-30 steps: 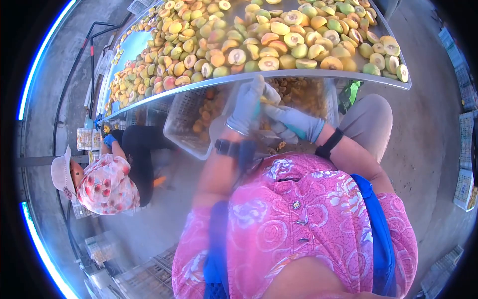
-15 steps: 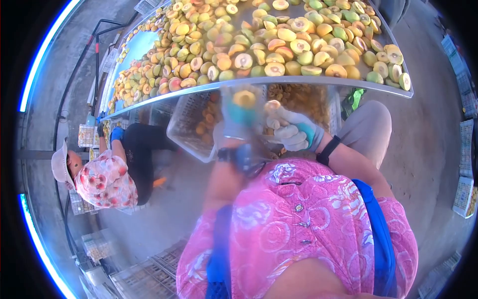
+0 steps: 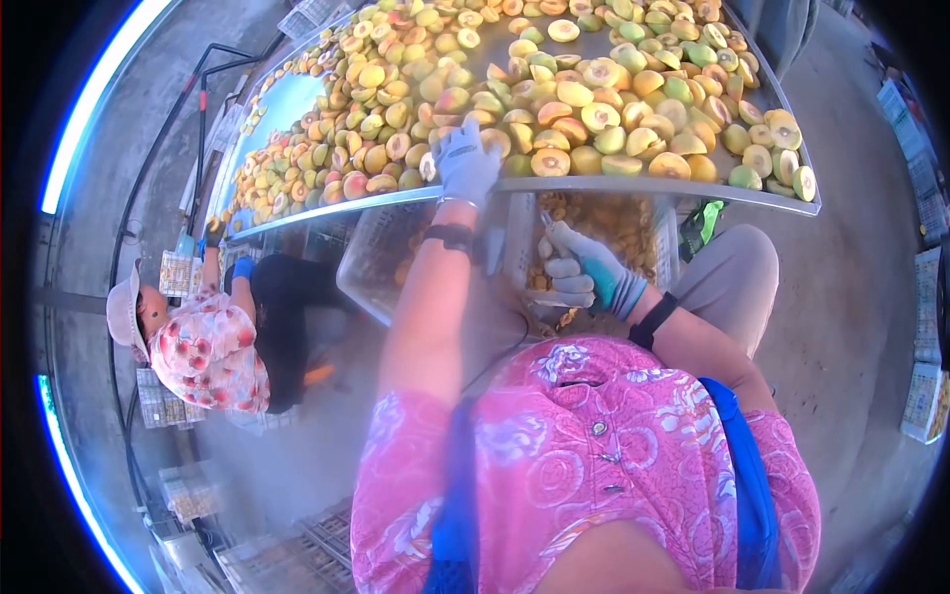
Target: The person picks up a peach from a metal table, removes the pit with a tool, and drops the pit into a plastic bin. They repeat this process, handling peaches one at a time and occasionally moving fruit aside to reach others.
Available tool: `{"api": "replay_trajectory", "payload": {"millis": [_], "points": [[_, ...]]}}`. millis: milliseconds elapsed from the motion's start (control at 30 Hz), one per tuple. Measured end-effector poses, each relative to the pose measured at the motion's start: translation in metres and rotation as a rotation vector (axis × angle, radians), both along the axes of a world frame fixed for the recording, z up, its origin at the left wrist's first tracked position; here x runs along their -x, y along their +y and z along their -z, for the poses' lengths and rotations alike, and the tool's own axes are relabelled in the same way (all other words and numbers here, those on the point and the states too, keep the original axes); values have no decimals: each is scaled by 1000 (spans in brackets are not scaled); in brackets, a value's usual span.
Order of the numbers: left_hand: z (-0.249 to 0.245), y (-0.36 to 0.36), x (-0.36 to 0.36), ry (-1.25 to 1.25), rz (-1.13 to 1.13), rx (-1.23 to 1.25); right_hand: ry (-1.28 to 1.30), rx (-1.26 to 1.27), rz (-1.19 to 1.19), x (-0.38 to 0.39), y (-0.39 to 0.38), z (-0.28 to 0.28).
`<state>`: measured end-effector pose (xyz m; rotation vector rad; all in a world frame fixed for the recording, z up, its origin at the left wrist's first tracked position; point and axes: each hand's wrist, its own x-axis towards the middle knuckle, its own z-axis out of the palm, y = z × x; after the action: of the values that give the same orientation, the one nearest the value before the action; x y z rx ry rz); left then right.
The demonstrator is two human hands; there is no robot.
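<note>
My left hand (image 3: 463, 166), in a light grey glove, reaches over the metal rim (image 3: 614, 184) of the tray, back upward and fingers apart. Its fingertips touch the heap of halved yellow, orange and green fruit (image 3: 551, 161). Lower and to the right, my right hand (image 3: 592, 272), gloved in grey and teal, is closed around something thin, whose tip shows by the thumb but is too small to name. This hand hangs over a crate (image 3: 667, 238) with fruit pieces in it.
Another pale crate (image 3: 348, 259) stands under the tray's edge, left of my forearm. At the left sits a co-worker (image 3: 203, 356) in a hat and patterned shirt. Stacked crates (image 3: 924, 401) stand along the right side. A green item (image 3: 701, 226) lies near my knee.
My left hand has moved up onto the fruit on the tray, and the fruit half it held is no longer seen. The piece at my right fingertips is gone from view.
</note>
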<state>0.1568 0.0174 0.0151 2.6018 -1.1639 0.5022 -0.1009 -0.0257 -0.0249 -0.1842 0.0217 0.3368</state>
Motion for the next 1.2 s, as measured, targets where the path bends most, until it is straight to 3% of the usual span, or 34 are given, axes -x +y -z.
{"api": "replay_trajectory", "payload": {"millis": [167, 233, 300, 367, 433, 467, 533, 567, 633, 667, 700, 767, 800, 933, 1000, 1033, 1100, 1200], "points": [[-22, 0, 2, 142, 13, -223, 67, 152, 77, 2, -5, -8], [-17, 6, 8, 87, 37, -148, 71, 221, 113, 5, -5, -18], [-12, 8, 6, 310, 77, 17, 247, 511, 312, 5, -2, -35], [-12, 12, 17, 241, 89, 57, 252, 519, 375, 6, -4, -37], [-6, 17, 21, 238, 231, 326, 251, 528, 435, 5, -8, -38], [-5, 17, 25, 233, 234, 327, 263, 595, 471, 5, -10, -37], [1, 17, 43, 922, 273, 906, 278, 659, 508, 5, -11, -39], [-6, 20, 59, 927, 270, 902, 250, 720, 545, 6, -10, -44], [-17, 24, 87, 1509, 345, 1268, 222, 785, 576, 6, -10, -44], [0, 20, 86, 1625, 415, 1358, 172, 867, 608, 5, -12, -42], [8, 18, 92, 1626, 417, 1360, 118, 950, 641, 5, -14, -39], [1, 21, 117, 1068, 402, 909, 104, 977, 619, 8, -13, -47], [-9, 22, 124, 1916, 414, 1389, 89, 1003, 598, 10, -12, -53], [-9, 25, 131, 1796, 534, 1242, 128, 1055, 565, 11, -16, -49], [-22, 29, 142, 985, 480, 670, -1, 1306, 736, -1, -22, -10], [-16, 27, 140, 987, 479, 666, 3, 1302, 737, 1, -22, -14], [2, 20, 135, 1775, 450, 1233, 11, 1493, 704, 6, -23, -29], [7, 20, 140, 1804, 465, 1160, 5, 1567, 725, 5, -24, -30]]}}
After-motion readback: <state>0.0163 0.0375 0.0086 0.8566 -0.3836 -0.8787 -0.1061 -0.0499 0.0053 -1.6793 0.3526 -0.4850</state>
